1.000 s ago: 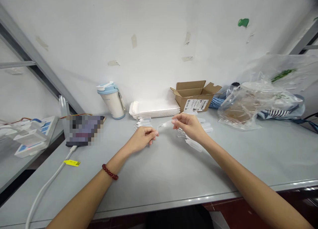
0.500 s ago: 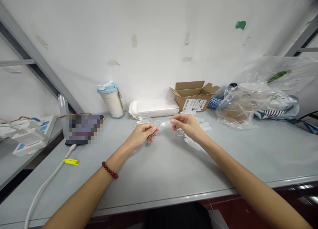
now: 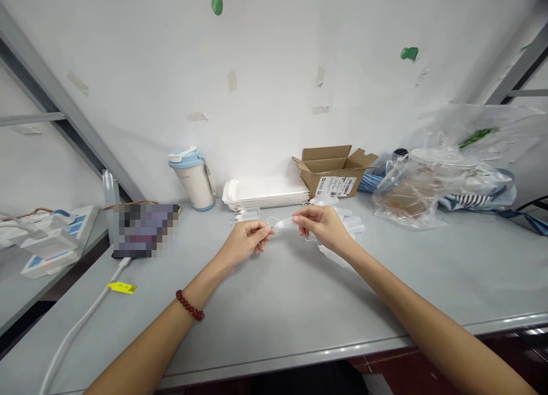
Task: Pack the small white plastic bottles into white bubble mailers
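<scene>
Above the middle of the desk, my right hand [image 3: 319,224] is closed in a pinch around the back end of a small white needle-tip bottle [image 3: 284,223]. The bottle lies roughly level, its nozzle pointing left, with a thin white loop of strap beside it. My left hand [image 3: 250,241] is closed too, thumb and forefinger pinched at the thin dark needle tip [image 3: 273,228]. Whether a tiny part is also between those fingers is hidden. More such bottles [image 3: 336,257] lie behind and under my right hand, and a few small bottles [image 3: 247,214] lie beyond my left.
Against the wall are a tumbler [image 3: 193,181], a stack of white trays [image 3: 269,194] and an open cardboard box [image 3: 336,181]. Plastic bags [image 3: 411,198] sit at the right. On the left are a phone [image 3: 145,229], its white cable [image 3: 81,323] and a power strip [image 3: 64,241].
The view has tipped slightly upward, so everything sits a little lower in the picture. Both hands keep nearly the same pose at the bottle, which remains held between them.
</scene>
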Demonstrator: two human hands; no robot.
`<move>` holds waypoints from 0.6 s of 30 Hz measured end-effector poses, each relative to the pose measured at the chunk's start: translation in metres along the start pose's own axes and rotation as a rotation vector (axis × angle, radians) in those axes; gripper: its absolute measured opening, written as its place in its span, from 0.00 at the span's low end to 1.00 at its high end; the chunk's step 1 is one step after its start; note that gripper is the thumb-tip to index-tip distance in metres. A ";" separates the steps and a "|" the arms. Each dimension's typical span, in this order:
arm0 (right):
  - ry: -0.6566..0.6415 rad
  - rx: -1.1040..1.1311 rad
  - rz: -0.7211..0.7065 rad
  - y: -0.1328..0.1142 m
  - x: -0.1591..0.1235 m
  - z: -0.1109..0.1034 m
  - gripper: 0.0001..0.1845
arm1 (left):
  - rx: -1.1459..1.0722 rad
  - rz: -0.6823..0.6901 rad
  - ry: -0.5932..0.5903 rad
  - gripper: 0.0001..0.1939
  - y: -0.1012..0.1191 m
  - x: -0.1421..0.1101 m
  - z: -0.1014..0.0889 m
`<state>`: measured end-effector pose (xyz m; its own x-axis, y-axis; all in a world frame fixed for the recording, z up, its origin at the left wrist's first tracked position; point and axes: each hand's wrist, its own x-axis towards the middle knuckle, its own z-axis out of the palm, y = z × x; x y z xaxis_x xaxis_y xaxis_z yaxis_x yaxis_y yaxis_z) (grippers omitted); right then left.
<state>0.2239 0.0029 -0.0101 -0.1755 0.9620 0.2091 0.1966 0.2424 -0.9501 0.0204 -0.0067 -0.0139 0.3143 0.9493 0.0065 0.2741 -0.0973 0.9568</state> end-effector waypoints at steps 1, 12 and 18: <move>0.004 -0.004 0.004 -0.001 -0.001 0.001 0.14 | 0.023 0.012 0.002 0.15 0.000 0.000 0.001; -0.033 -0.047 0.042 0.002 -0.001 0.003 0.13 | 0.069 0.029 0.013 0.13 -0.008 -0.004 0.012; -0.049 -0.022 0.014 0.009 0.001 0.002 0.15 | 0.046 0.034 0.017 0.15 -0.009 -0.001 0.009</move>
<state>0.2231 0.0059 -0.0190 -0.2199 0.9582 0.1832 0.2200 0.2317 -0.9476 0.0260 -0.0100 -0.0249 0.3088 0.9501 0.0438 0.3049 -0.1425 0.9417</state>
